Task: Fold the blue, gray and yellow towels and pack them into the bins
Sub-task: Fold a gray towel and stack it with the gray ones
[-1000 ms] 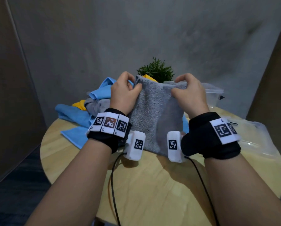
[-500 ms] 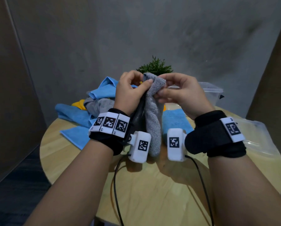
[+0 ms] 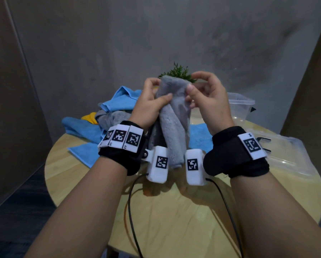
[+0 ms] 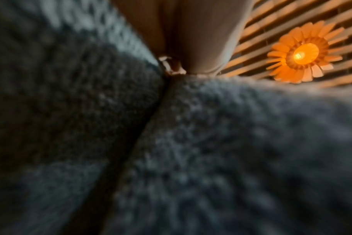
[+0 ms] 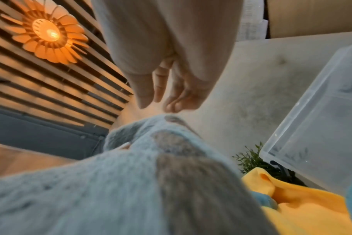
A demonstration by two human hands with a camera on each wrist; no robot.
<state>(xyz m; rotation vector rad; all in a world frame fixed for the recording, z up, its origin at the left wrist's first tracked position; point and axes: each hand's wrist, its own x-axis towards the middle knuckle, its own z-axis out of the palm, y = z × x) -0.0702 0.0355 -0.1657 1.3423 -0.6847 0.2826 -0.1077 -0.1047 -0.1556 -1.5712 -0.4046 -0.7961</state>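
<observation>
Desk [image 3: 174,211]: round, wooden, under both hands.
Left grip [image 3: 148,107]: clamped round gray towel [image 3: 174,127].
Right grip [image 3: 208,97]: fingers loose, barely touching.
Risk: hanging fold sliding apart, single-handed hold.

Plain gray towel [image 3: 174,116], fluffy, one shade throughout, paler gray-blue in the right wrist view [image 5: 110,182]. Light blue towels [image 3: 122,98] and a gray one [image 3: 111,119] in the heap behind, with a patch of yellow towel [image 3: 90,117] between. Clear, colourless plastic bin [image 3: 239,105]. Green plant [image 3: 176,72]. Pale wood-grain table [image 3: 174,220]. Black wrist straps [image 3: 230,157] carrying white blocks printed with black-and-white square codes [image 3: 161,162]. Orange glowing lamp [image 4: 303,54], petal-shaped, against orange-lit slats.
</observation>
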